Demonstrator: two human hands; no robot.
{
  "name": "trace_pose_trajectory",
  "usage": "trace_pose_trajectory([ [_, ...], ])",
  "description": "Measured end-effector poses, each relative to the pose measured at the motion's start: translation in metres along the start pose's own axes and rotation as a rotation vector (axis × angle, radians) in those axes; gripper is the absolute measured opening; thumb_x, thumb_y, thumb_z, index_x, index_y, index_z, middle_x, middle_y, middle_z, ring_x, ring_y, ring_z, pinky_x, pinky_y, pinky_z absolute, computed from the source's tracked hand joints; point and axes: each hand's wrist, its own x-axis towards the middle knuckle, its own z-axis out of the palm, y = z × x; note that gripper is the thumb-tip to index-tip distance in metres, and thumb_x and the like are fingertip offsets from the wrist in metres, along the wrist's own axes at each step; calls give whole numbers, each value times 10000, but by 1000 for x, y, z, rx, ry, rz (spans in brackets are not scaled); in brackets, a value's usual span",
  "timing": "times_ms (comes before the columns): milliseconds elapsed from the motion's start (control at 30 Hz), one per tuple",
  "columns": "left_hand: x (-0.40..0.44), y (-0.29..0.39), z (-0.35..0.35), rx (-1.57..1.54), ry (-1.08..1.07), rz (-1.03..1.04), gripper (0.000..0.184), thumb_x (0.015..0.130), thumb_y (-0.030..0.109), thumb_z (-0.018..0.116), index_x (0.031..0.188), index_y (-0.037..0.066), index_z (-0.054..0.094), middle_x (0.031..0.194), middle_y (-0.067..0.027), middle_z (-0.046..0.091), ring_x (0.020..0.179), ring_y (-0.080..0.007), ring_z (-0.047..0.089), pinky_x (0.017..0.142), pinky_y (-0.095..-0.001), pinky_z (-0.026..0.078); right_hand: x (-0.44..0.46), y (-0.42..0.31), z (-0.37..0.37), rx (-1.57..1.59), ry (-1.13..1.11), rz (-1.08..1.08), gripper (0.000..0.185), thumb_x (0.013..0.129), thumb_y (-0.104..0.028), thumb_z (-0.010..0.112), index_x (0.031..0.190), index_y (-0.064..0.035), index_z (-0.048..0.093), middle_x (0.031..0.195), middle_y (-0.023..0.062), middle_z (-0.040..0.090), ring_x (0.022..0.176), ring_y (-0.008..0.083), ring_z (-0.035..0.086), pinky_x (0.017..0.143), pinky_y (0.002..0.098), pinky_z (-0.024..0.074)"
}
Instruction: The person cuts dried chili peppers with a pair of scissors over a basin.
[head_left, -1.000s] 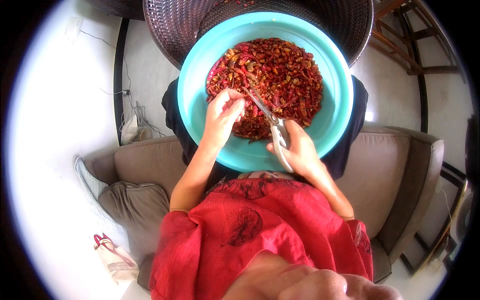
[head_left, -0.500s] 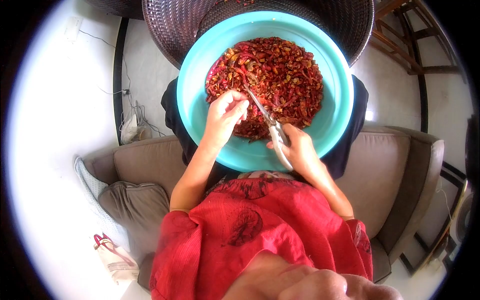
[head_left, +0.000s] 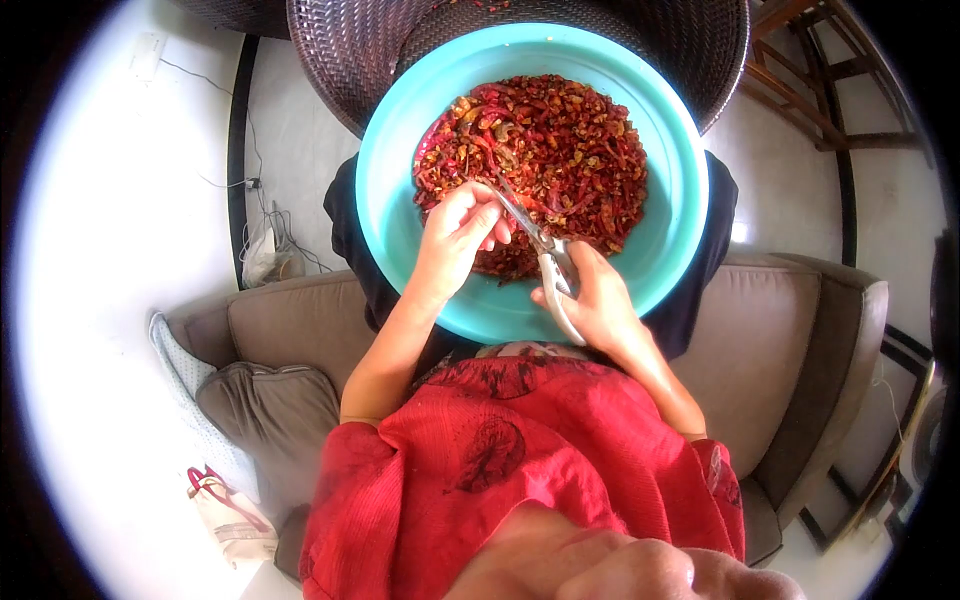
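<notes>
A pair of scissors (head_left: pixel 541 238) with pale handles is in my right hand (head_left: pixel 597 298), fingers wrapped round the grips. Its blades stand slightly apart and point up and left, toward the fingertips of the other hand. My left hand (head_left: pixel 462 235) is closed in a pinch at the blade tips, on what looks like a dried red chili, mostly hidden by the fingers. Both hands are over a turquoise basin (head_left: pixel 682 215) resting on my lap. Cut dried chilies (head_left: pixel 580 140) heap in its middle, with some longer whole ones at the left side.
Beyond the basin stands a large dark woven basket (head_left: pixel 345 60), touching or very close to its rim. I sit on a grey-brown sofa (head_left: pixel 745 330) with a dark cushion (head_left: pixel 275 420) at the left. A wooden chair (head_left: pixel 800 85) stands far right; cables (head_left: pixel 275 225) lie on the floor at left.
My left hand has shifted slightly right, closer to the scissors, and its fingertips now meet the blades. The blades look wider apart. The right hand has barely moved.
</notes>
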Motion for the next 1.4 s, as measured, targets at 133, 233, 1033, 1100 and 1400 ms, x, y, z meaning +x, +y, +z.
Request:
trace_pose_trajectory([
  [133,-1,4,-2,57,13,-19,145,1005,164,553,1073,50,613,867,-7,649,761,-72,613,646,-189,445,1,5,4,46,1,8,485,771,-378,810,958,17,598,856,209,631,796,383,646,715,449,500],
  [233,-1,4,-5,43,55,0,120,1001,129,575,1034,15,595,805,-20,644,706,-68,591,619,-203,442,1,8,4,78,9,21,451,775,-356,814,918,15,603,843,215,636,775,382,653,700,444,503],
  [1033,-2,9,-2,192,107,11,102,993,123,596,931,44,609,725,19,599,671,-46,559,592,-204,426,-2,1,-3,65,20,-12,480,769,-377,802,966,3,587,856,181,618,787,329,613,712,430,482],
  [1100,-4,6,0,182,108,22,102,994,116,591,926,40,604,739,19,596,678,-48,556,601,-204,426,-1,-1,-5,55,-21,26,536,762,-429,798,1003,3,593,931,207,628,877,374,640,763,451,495],
  [1400,-1,7,-7,227,57,136,82,996,86,565,947,23,584,800,7,577,695,-56,531,638,-207,434,-3,5,2,48,41,-98,490,762,-361,795,996,-10,546,892,159,561,825,310,566,739,425,458],
])
